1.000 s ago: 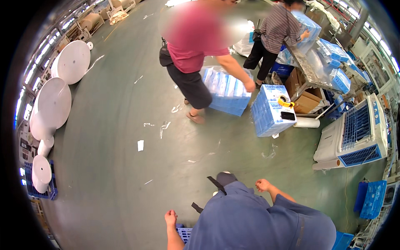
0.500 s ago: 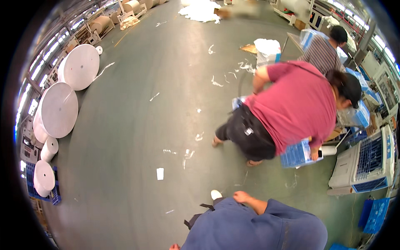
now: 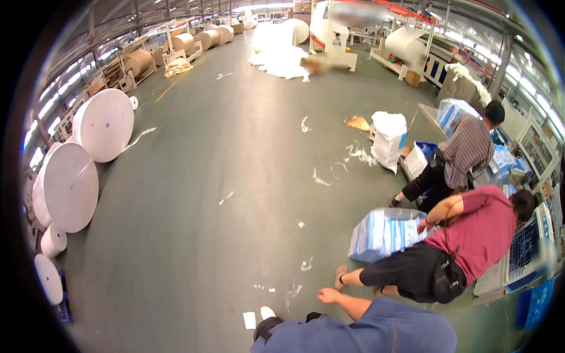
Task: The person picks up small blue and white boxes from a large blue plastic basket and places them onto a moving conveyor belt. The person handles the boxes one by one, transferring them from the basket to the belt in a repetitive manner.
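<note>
My right hand hangs in front of my blue shirt, its fingers loosely curled in with nothing seen in them. It touches nothing; the green floor lies beneath it. Out of the picture is my left hand. Nearest to my right hand is a co-worker in a maroon shirt and black shorts, whose hand rests at a large clear bag of blue and white packs. My white shoe shows beside a small white sheet on the floor.
Large white paper rolls stand along the left. Another person in a striped shirt is at the right, near a white sack. A white air cooler stands at the right. White scraps litter the floor; a white heap lies far ahead.
The view has tilted up and shifted. The maroon-shirted co-worker now appears farther right, with the clear bag in full sight. My left hand has left the picture.
</note>
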Tool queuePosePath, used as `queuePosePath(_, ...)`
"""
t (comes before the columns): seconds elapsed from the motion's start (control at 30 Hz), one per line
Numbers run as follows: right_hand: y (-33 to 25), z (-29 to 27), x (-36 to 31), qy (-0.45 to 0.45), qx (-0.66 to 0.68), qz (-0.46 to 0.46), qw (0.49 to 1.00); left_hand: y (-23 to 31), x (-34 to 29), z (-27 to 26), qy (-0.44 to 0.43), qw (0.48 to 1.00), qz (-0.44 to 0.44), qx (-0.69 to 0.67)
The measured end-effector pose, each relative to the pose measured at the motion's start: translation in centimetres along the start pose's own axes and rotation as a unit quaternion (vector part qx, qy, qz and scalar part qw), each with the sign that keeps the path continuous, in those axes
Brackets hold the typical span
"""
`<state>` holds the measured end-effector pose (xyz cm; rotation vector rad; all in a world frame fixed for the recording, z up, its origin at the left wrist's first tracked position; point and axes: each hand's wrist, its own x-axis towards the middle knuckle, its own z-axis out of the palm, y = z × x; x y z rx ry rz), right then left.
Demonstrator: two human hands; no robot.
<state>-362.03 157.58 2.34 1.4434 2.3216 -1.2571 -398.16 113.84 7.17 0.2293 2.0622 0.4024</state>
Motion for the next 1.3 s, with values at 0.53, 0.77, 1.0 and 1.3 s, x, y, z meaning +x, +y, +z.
queuePosePath(0.53,5.1,-5.9,19.9,0.016,0.219,0.237,0.946,62.5,36.4,-22.4,0.127,0.927,0.353,0.016)
queuePosePath(0.77,-6.4,-30.3,47.3,0.132,0.165,0.117,0.971,63.6,42.2,-18.6,-0.009,0.973,0.172,0.151)
queuePosePath(1.0,-11.0,-51.1,64.4,0.148,0.258,0.123,0.947,76.0,47.3,-15.3,-0.091,0.979,0.062,0.169)
queuePosePath(1.3,5.1,-48.1,68.4,0.102,0.38,0.36,0.846,114.5,71.8,-20.6,-0.066,0.965,0.122,0.221)
